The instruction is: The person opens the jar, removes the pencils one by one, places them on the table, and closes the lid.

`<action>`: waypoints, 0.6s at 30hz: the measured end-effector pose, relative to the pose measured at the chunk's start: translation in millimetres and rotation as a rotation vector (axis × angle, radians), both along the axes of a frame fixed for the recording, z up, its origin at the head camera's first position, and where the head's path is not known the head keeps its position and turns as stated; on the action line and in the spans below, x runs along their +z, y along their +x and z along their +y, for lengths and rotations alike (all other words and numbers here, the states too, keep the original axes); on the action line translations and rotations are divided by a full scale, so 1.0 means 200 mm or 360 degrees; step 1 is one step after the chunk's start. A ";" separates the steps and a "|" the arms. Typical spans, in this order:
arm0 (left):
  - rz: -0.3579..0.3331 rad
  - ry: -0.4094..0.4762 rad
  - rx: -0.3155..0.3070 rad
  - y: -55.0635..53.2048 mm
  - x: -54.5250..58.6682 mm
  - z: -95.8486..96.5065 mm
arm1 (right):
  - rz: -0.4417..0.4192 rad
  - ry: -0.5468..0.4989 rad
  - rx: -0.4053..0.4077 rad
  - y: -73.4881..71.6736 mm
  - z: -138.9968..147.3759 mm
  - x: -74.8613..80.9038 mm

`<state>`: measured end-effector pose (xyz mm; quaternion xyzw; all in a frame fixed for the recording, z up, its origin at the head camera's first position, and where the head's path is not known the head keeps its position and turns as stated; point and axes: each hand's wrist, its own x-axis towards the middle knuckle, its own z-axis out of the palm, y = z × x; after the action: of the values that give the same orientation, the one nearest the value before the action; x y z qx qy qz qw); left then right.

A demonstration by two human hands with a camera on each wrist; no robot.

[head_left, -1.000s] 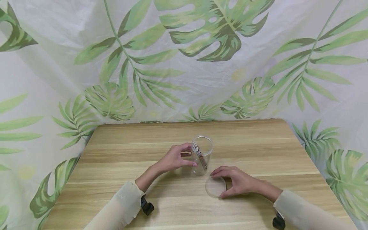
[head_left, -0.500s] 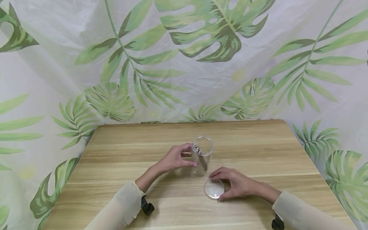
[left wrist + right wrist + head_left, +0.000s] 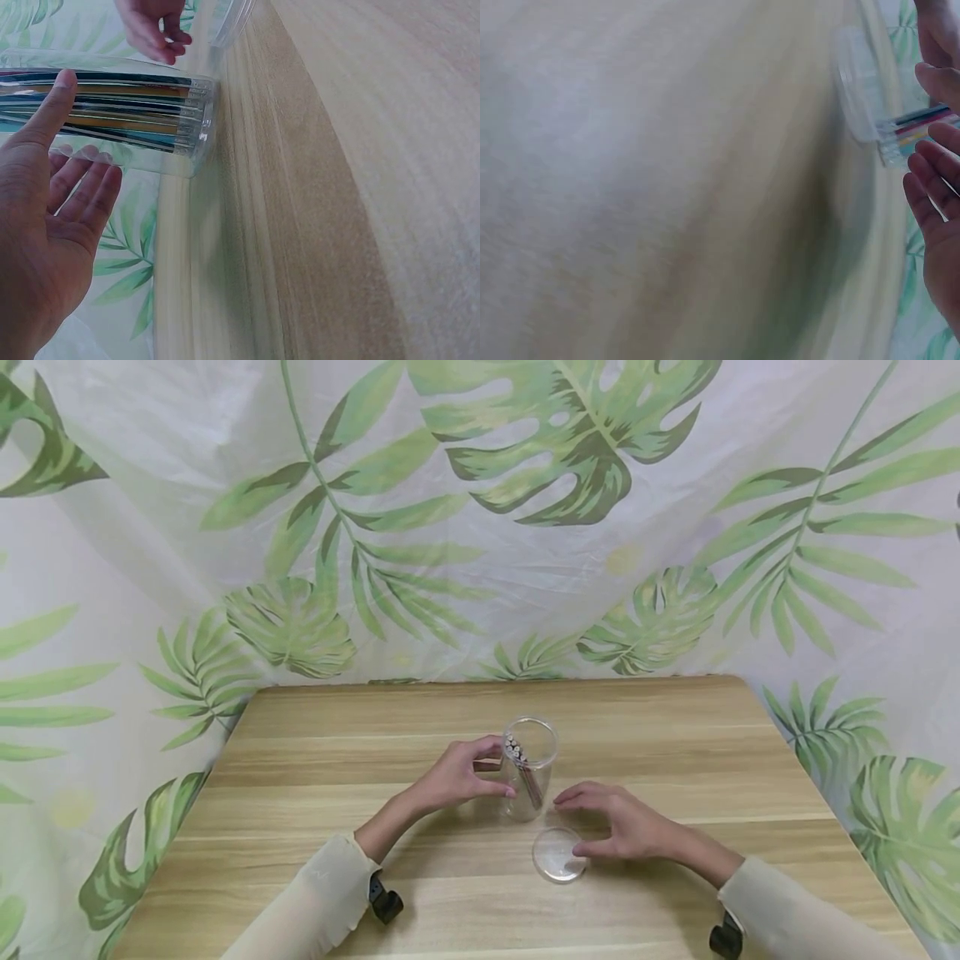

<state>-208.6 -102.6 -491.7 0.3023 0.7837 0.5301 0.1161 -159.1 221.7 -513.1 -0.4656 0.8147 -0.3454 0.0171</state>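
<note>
A clear plastic jar [image 3: 528, 781] stands upright and lidless on the table, with several slim coloured pencils [image 3: 112, 105] leaning inside it. My left hand [image 3: 457, 774] holds the jar from its left side, thumb in front and fingers behind. In the left wrist view, the same left hand [image 3: 56, 217] curves around the jar's wall. A round clear lid [image 3: 558, 856] lies flat on the table just in front of the jar. My right hand [image 3: 626, 822] hovers beside the lid with fingers apart; its thumb overlaps the lid's edge, and contact is unclear. Nothing is between its fingers.
The wooden table [image 3: 337, 718] extends on all sides of the jar and lid. Behind its far edge hangs a leaf-patterned cloth [image 3: 540, 585]. A black wrist strap mount [image 3: 386, 906] sits under the left sleeve.
The lid came down slightly toward me and now lies on the table. My right hand has let go of it, its fingers lifting away. The left hand and jar stayed put.
</note>
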 end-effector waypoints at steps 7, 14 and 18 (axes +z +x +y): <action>-0.0013 0.0008 -0.0001 0.00 -0.01 0.00 | -0.0032 -0.0001 -0.0154 -0.03 0.04 0.09; -0.0039 0.0037 -0.0001 0.00 -0.01 0.00 | -0.0013 -0.0140 -0.0180 -0.08 0.09 0.18; -0.0071 0.0066 -0.0005 0.00 -0.01 0.00 | 0.0067 -0.0216 -0.0167 -0.10 0.09 0.23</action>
<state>-209.0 -102.0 -493.3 0.2939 0.7693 0.5526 0.1281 -179.7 239.5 -466.1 -0.4294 0.8129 -0.3903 -0.0496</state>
